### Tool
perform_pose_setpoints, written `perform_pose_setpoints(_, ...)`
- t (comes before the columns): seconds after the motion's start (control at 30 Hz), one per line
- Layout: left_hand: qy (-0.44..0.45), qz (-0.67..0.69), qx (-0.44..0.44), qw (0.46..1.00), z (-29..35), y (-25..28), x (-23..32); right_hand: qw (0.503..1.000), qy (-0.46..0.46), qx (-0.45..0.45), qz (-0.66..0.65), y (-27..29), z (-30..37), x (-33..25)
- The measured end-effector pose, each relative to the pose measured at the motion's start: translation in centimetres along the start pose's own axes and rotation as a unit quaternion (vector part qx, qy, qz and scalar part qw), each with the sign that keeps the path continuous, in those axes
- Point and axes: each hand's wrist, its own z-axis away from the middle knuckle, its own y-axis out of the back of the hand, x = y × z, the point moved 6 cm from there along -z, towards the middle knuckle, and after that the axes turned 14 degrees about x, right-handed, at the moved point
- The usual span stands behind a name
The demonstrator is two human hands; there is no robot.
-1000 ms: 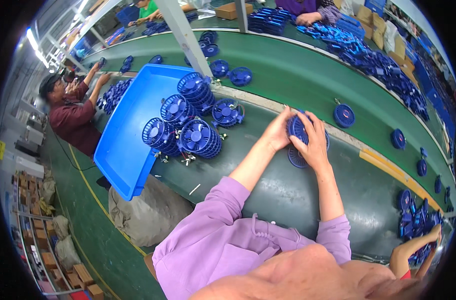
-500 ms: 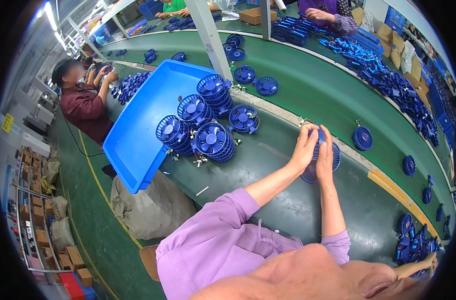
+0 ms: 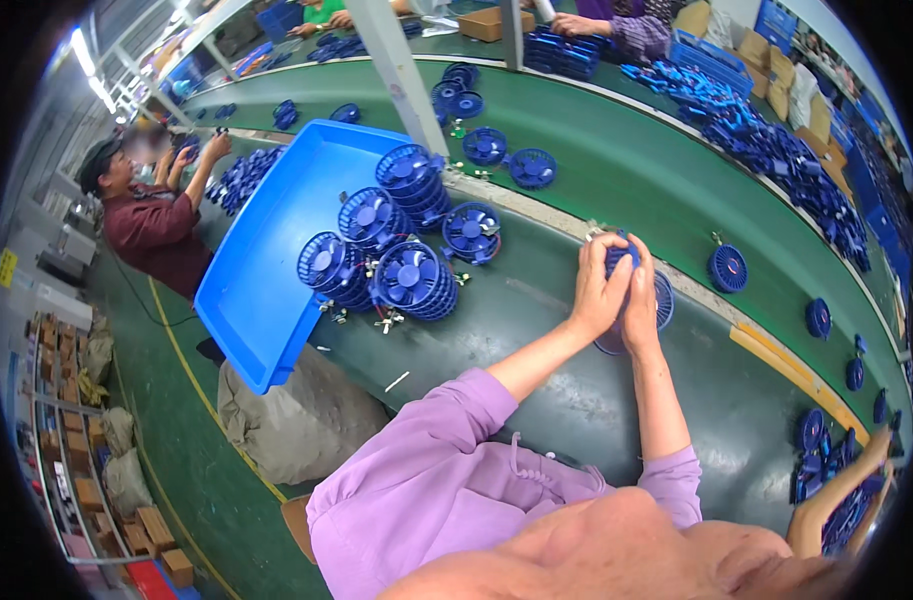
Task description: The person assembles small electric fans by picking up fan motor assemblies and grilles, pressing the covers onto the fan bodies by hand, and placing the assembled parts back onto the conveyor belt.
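My left hand (image 3: 594,292) and my right hand (image 3: 639,305) are cupped palm to palm around a small blue fan housing (image 3: 623,256). Fingers point away from me and hide much of it. Another round blue grille (image 3: 664,300) shows beside and beneath my hands, close to the bench top; how it meets the held housing is hidden. To the left stand several stacks of blue fan housings (image 3: 416,280) with blades inside and short wires with small connectors hanging out. One low housing (image 3: 471,232) sits at their right.
A blue plastic tray (image 3: 261,300) sits left of the stacks on the dark bench (image 3: 536,400). Beyond runs a green conveyor (image 3: 616,170) carrying scattered fan housings (image 3: 728,268). A grey post (image 3: 396,80) rises behind. Co-workers sit left, across and at lower right, near blue parts (image 3: 811,470).
My hands stay closed around the housing, shifting slightly left and nearer each other. At lower right, a co-worker's arm has reached further in over the blue parts. The whole view has shifted a little.
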Motion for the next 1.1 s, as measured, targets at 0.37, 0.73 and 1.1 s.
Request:
perform_pose_setpoints(0.37, -0.066, -0.179, -0.106, 0.976, -5.3, -1.0, -6.8, 0.67, 0.383, 0.215, 0.598, 10.4, -7.4, -8.5)
perform_pose_setpoints(0.73, -0.027, -0.377, 0.043, 0.925, -14.6, 3.2, -15.0, 0.639, 0.289, -0.255, 0.665, 0.9, 5.8, -1.2)
perform_pose_setpoints(1.1, -0.031, -0.338, -0.014, 0.94, -12.7, 0.3, -14.9, 0.748, 0.277, -0.208, 0.567, -0.2, 4.7, -3.4)
